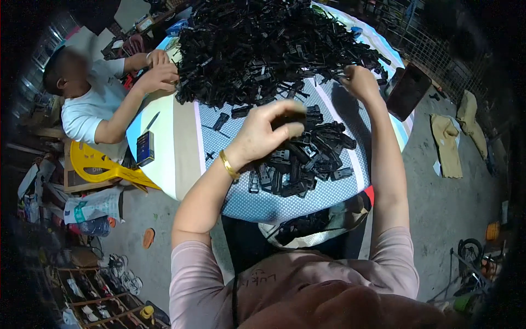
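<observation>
A large heap of small black plastic parts [257, 49] covers the far side of the round table. Nearer to me lies a smaller pile of similar black parts [301, 159]. My left hand [266, 131], with a gold bangle at its wrist, hovers over this pile's left side; its fingers are curved, slightly blurred, and apart from the thumb, with nothing visible between them. At the right edge of the big heap, my right hand [360, 85] has its fingertips closed together among the parts. What they pinch is hidden.
A co-worker in a light shirt [90, 107] sits at the left, hands at the heap. On the striped tablecloth [186, 148] lie a knife [153, 120] and a dark blue box [145, 148]. An open sack [329, 225] of black parts is below the near edge. A yellow chair [93, 170] stands left.
</observation>
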Action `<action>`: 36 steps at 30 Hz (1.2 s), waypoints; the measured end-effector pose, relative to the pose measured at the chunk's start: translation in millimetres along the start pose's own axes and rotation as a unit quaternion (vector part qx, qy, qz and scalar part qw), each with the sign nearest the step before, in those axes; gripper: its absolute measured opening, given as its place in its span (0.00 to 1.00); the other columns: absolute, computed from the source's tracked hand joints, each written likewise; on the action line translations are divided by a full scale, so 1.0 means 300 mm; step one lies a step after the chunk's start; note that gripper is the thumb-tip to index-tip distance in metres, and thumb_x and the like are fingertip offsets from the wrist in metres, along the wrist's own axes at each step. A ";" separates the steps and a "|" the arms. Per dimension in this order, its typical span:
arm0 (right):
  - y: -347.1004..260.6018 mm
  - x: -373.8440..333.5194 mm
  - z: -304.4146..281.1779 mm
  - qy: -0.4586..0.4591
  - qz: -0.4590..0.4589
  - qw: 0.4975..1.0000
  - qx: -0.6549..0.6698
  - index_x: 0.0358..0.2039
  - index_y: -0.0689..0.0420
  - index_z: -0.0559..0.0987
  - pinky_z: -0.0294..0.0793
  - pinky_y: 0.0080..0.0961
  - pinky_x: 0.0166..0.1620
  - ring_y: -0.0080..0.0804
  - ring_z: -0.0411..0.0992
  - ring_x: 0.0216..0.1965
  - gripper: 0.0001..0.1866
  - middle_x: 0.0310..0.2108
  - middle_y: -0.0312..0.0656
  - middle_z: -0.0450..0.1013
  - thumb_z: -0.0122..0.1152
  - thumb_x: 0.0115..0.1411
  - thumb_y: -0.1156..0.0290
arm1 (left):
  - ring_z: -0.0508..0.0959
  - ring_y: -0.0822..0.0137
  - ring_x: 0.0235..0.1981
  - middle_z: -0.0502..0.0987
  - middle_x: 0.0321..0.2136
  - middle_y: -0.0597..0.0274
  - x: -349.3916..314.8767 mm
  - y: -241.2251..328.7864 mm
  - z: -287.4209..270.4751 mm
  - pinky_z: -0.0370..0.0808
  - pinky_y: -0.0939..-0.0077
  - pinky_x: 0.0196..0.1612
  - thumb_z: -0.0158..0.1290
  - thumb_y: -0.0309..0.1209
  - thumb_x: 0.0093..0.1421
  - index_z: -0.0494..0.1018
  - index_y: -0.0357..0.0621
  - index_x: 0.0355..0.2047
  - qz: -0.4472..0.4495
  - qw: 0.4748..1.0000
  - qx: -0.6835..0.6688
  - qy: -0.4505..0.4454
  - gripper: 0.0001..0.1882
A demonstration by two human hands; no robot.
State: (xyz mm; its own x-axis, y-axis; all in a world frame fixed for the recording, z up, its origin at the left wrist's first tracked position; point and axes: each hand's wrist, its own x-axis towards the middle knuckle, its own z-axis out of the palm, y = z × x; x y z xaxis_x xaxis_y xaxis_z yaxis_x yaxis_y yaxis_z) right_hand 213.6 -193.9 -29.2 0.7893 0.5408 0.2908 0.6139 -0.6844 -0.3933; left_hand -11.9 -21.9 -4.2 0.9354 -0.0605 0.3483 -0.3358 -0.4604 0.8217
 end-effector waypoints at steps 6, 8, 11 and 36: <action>0.090 0.073 0.105 0.018 0.069 0.980 -0.187 0.28 0.57 0.77 0.71 0.38 0.37 0.46 0.72 0.33 0.15 0.29 0.50 0.73 0.60 0.42 0.60 | 0.74 0.62 0.40 0.75 0.36 0.55 0.002 -0.013 -0.003 0.69 0.71 0.45 0.54 0.27 0.47 0.73 0.38 0.35 0.128 0.986 0.073 -0.073 0.13; 0.086 0.067 0.106 0.021 0.050 0.977 -0.208 0.24 0.58 0.78 0.72 0.37 0.35 0.47 0.72 0.31 0.12 0.28 0.50 0.73 0.61 0.39 0.64 | 0.74 0.69 0.37 0.75 0.35 0.59 0.001 -0.004 -0.008 0.69 0.77 0.42 0.51 0.26 0.50 0.73 0.38 0.35 0.056 0.996 -0.030 -0.069 0.11; -0.024 0.020 0.034 -0.014 0.018 0.980 -0.196 0.29 0.58 0.77 0.72 0.36 0.34 0.46 0.72 0.31 0.15 0.29 0.49 0.73 0.63 0.39 0.65 | 0.72 0.76 0.34 0.74 0.36 0.63 -0.008 -0.034 -0.027 0.69 0.83 0.40 0.47 0.25 0.55 0.71 0.39 0.39 -0.030 0.990 -0.131 0.032 0.11; -0.374 -0.206 0.000 0.077 -0.207 0.919 0.326 0.37 0.60 0.72 0.59 0.10 0.21 0.11 0.61 0.20 0.13 0.21 0.30 0.67 0.56 0.48 0.76 | 0.76 0.67 0.33 0.72 0.37 0.58 0.006 -0.048 -0.093 0.73 0.81 0.37 0.49 0.27 0.55 0.61 0.35 0.48 -0.079 0.936 -0.341 0.033 0.20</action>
State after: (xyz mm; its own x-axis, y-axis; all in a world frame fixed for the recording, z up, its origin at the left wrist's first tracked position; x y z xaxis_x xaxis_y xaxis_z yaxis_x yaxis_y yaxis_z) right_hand 96.0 -150.6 -3.1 0.5141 0.5787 0.6332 0.7628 0.0293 -0.6460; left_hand -8.4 9.4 -2.8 0.9780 0.0263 0.2068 -0.2075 0.2152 0.9543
